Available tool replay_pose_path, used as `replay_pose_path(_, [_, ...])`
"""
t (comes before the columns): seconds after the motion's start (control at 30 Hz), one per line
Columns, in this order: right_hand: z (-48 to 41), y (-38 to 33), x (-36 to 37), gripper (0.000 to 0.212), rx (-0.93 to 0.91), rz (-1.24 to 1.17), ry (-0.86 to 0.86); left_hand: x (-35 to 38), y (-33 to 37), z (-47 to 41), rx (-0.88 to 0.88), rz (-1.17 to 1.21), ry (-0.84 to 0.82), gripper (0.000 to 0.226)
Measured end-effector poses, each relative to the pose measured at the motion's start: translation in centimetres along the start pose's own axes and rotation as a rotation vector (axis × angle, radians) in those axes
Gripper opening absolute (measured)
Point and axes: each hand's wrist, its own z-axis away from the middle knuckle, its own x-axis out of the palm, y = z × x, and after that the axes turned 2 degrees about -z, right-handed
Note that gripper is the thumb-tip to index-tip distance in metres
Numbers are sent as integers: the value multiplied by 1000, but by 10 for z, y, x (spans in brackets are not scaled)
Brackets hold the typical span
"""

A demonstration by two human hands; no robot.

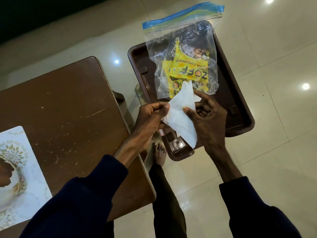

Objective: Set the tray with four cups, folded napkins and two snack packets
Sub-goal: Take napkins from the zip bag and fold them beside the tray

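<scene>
A white paper napkin (180,114) is held between both hands above the near end of a dark brown tray (238,107). My left hand (151,115) pinches its left edge. My right hand (209,121) grips its right side with thumb and fingers. A clear zip bag (180,47) with a blue seal lies on the tray and holds yellow snack packets (188,71). No cups are in view.
A brown wooden table (65,117) stands to the left, with a white patterned placemat (18,174) at its near left corner. The tray rests on a low surface over a glossy tiled floor (274,152). My bare foot (159,152) shows between table and tray.
</scene>
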Motion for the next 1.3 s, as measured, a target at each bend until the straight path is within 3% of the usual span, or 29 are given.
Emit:
replay_pose_path(0.27, [3,1,2,61,-7,-1,-6,2,-6,-1,81,-82,119,26])
replay_pose_path(0.6, [7,10,1,61,39,-41,11,-4,-5,1,16,-52,19,16])
replay_pose_path(0.73, [5,18,4,33,82,-71,105,-9,0,1,13,-35,34,19])
replay_pose_path(0.87, [-4,35,6,19,185,206,308,-20,3,1,11,-46,103,22])
replay_pose_path(1.0, [-11,45,25,38,316,316,269,-26,1,2,-24,-31,139,23])
replay_pose_path(1.1, [-11,49,39,49,312,410,242,-26,0,5,-54,26,119,27])
replay_pose_path(1.23, [-14,44,46,28,292,385,204,-34,5,10,-57,118,75,18])
replay_pose_path(1.3, [-13,42,46,27,299,304,193,-40,8,14,-91,216,74,18])
